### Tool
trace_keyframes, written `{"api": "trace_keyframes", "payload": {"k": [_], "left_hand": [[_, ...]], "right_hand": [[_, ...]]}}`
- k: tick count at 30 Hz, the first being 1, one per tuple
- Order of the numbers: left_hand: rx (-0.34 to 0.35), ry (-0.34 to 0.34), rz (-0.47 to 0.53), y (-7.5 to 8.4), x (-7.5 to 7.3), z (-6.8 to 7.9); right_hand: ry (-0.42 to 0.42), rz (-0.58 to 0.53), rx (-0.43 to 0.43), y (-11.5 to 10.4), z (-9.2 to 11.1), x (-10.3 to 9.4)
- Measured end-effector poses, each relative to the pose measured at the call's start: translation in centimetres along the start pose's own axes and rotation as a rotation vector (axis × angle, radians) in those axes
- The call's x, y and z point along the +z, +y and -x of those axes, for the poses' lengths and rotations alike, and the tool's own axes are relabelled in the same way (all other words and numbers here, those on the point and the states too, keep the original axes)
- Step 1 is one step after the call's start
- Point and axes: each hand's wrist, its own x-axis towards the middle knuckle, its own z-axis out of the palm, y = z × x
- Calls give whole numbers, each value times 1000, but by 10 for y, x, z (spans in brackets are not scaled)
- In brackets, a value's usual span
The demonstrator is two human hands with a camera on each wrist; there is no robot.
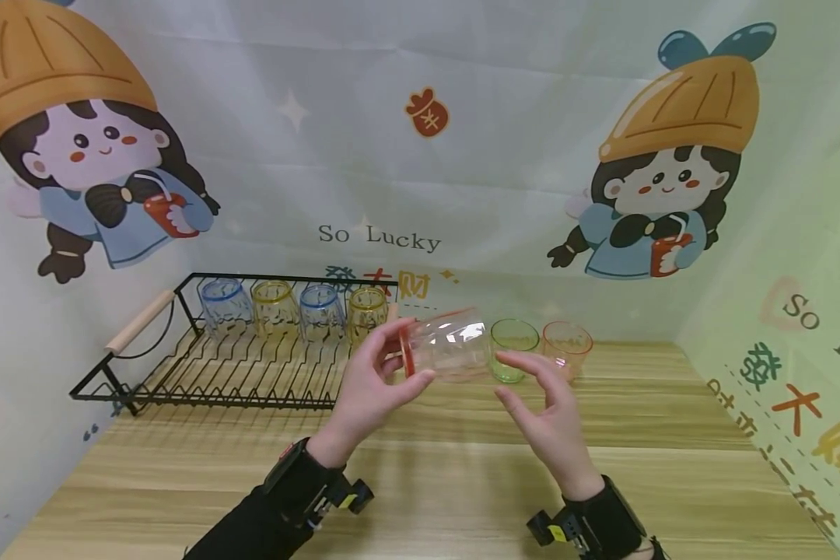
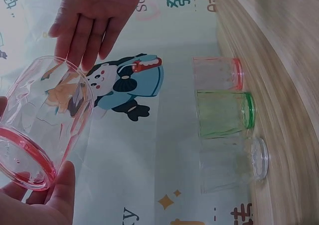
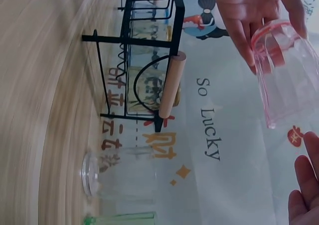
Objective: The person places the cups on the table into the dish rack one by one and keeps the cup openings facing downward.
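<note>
My left hand grips a pink-tinted clear glass round its thick red base. The glass is tipped on its side above the table, its mouth turned toward my right hand. That hand is held off to the right with fingers extended and thumb apart, holding nothing. In the left wrist view its fingertips overlap the rim of the glass. Behind stand a green glass and another pink glass, both mouth up. A clear glass beside the green one shows in both wrist views.
At the back left stands a black wire rack with wooden handles. Several blue and yellow glasses sit upside down in a row along its rear. A printed cloth hangs behind the wood-grain table.
</note>
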Motion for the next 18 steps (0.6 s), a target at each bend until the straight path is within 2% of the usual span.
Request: {"api": "trace_keyframes", "payload": {"k": [18], "left_hand": [[-20,18,-71,-3,-25,4]], "right_hand": [[-4,144,-5,12,1,-18]]}}
